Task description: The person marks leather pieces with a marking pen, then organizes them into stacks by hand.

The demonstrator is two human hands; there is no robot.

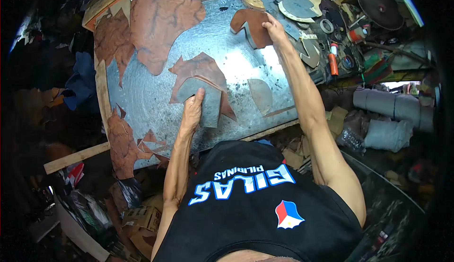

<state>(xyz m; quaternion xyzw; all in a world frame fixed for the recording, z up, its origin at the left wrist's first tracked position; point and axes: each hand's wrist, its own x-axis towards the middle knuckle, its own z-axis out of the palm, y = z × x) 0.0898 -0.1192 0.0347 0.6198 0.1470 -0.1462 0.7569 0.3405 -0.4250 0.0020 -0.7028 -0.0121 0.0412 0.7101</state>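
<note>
Two pinches over bench (pixel 146 94): my left hand (pixel 191 113), thumb (pixel 200 95) on top, on grey piece (pixel 211 109) near front edge; right hand (pixel 276 30), stretched farther, on brown piece (pixel 258 26) by right edge.

- On the front of the black sleeveless cloth shirt (pixel 227 231): the large word "GILAS" (pixel 224 190), in white block capitals edged with blue, upside down to the camera.
- On the same shirt, just beside it: the smaller word "PILIPINAS" (pixel 238 172), in white capitals, also upside down.
- Near these words: a shield-shaped emblem (pixel 282 211) in red, blue and white, with a small yellow mark.
</note>
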